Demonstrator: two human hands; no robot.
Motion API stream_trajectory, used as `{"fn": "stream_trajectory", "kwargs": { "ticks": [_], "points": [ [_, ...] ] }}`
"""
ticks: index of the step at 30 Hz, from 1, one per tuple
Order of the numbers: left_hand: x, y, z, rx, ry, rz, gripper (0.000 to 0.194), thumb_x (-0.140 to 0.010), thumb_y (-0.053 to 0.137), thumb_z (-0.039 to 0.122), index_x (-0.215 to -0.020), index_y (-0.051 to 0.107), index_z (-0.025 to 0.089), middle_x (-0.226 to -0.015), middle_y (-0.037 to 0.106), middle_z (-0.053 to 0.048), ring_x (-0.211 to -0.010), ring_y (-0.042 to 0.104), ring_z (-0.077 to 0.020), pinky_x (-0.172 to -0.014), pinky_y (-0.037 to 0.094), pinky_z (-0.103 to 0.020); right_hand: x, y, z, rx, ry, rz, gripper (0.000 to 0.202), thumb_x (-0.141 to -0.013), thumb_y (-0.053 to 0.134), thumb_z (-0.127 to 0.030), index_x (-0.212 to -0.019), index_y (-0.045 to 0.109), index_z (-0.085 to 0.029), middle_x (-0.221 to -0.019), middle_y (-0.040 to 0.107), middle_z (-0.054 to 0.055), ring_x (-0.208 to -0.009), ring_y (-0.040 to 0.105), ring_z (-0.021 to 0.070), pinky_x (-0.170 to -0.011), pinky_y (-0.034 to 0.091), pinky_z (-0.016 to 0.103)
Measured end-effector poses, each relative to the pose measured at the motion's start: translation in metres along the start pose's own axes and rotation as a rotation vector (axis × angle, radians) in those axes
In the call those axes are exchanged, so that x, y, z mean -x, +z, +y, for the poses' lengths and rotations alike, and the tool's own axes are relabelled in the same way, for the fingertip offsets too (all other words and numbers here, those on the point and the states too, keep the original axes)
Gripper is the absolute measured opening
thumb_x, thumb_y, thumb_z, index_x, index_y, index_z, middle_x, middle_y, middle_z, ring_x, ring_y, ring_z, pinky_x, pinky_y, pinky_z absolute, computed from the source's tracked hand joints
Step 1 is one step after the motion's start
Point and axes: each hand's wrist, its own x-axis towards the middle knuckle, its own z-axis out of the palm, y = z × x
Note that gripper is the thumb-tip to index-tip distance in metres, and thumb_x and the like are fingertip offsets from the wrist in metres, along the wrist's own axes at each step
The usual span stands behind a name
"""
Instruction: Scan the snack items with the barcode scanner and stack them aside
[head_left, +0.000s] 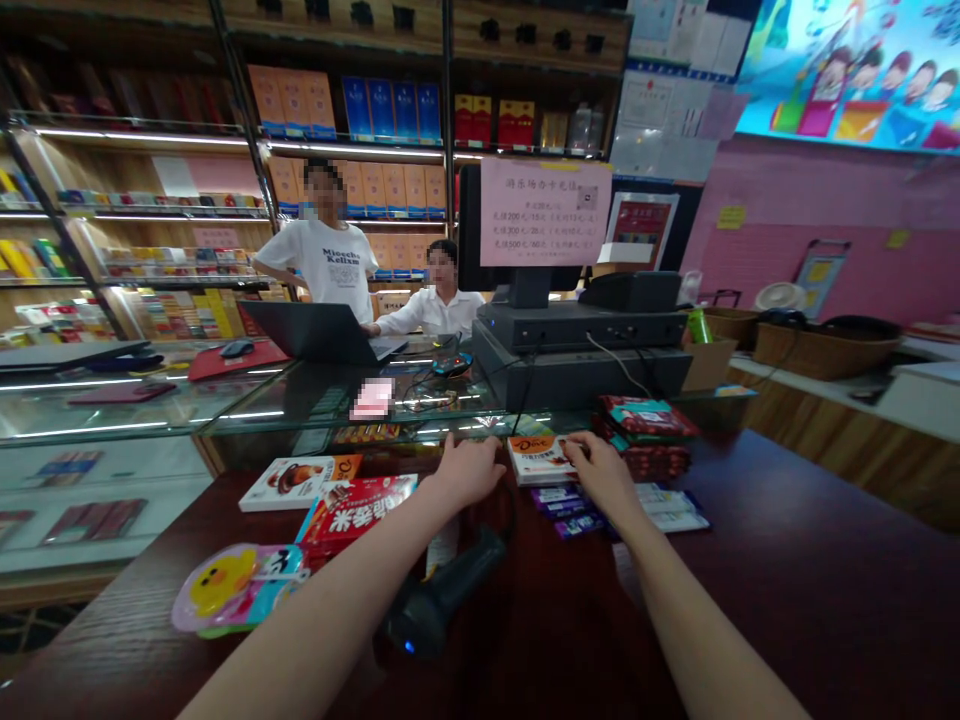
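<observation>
A white and orange Dove chocolate box [534,462] lies on the dark wooden counter. My right hand [604,478] pinches its right end with the fingertips. At the box's left side is my left hand [466,472], thumb and fingers apart, holding nothing; whether its fingertips touch the box I cannot tell. Purple-wrapped bars [568,510] lie just in front of the box. Beneath my left forearm rests a black barcode scanner [442,600] with a blue light. Left of that arm are another Dove box [289,482], a red snack packet [367,508] and a duck-patterned pack [225,585].
Red and brown snack packs [649,420] are stacked at right, beside the register [577,345] with its monitor. Beyond a glass display case [247,405] stand a laptop [315,332] and two people, one standing [326,260], one seated [442,305].
</observation>
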Motion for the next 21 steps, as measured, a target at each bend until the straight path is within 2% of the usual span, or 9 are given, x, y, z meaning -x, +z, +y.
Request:
{"fn": "stream_trajectory", "kwargs": {
  "ticks": [4,7,10,15,21],
  "points": [
    [-0.011,0.009,0.009,0.004,0.047,-0.034,0.055,-0.091,0.052,0.036,-0.143,0.046,0.022,-0.126,0.067,-0.018,-0.122,0.059,-0.0372,-0.112,0.026,-0.063,0.001,0.003,0.005,0.170,-0.064,0.038,0.030,-0.096,0.043,-0.035,-0.110,0.064,-0.020,-0.112,0.068,0.013,-0.108,0.061,0.0293,-0.092,0.043,0.038],
    [-0.017,0.018,0.017,0.008,0.080,-0.063,0.065,-0.091,0.051,0.041,-0.152,0.033,0.025,-0.139,0.058,-0.018,-0.130,0.051,-0.0395,-0.111,0.025,-0.065,0.004,0.004,0.004,0.204,-0.070,0.034,0.031,-0.097,0.042,-0.035,-0.115,0.062,-0.020,-0.115,0.066,0.014,-0.111,0.060,0.0294,-0.093,0.043,0.038],
    [-0.020,0.026,0.023,0.012,0.097,-0.097,0.071,-0.092,0.049,0.046,-0.155,0.025,0.022,-0.144,0.053,-0.021,-0.133,0.048,-0.0405,-0.111,0.024,-0.067,0.006,0.005,0.002,0.209,-0.070,0.038,0.033,-0.098,0.040,-0.036,-0.119,0.060,-0.020,-0.121,0.064,0.014,-0.115,0.059,0.0293,-0.096,0.042,0.038],
    [-0.020,0.031,0.025,0.025,0.113,-0.149,0.069,-0.093,0.045,0.048,-0.154,0.025,0.021,-0.145,0.052,-0.020,-0.135,0.046,-0.0389,-0.112,0.022,-0.068,0.005,0.009,0.008,0.151,-0.119,0.063,0.032,-0.097,0.040,-0.034,-0.118,0.060,-0.019,-0.124,0.061,0.014,-0.123,0.053,0.0271,-0.106,0.038,0.036],
    [-0.017,0.030,0.021,0.040,0.112,-0.180,0.068,-0.093,0.044,0.049,-0.152,0.028,0.020,-0.145,0.053,-0.018,-0.137,0.045,-0.0357,-0.112,0.025,-0.065,0.001,0.017,0.017,0.031,-0.166,0.145,0.033,-0.095,0.042,-0.035,-0.114,0.063,-0.018,-0.120,0.061,0.015,-0.119,0.054,0.0277,-0.109,0.039,0.043]
  ]
}}
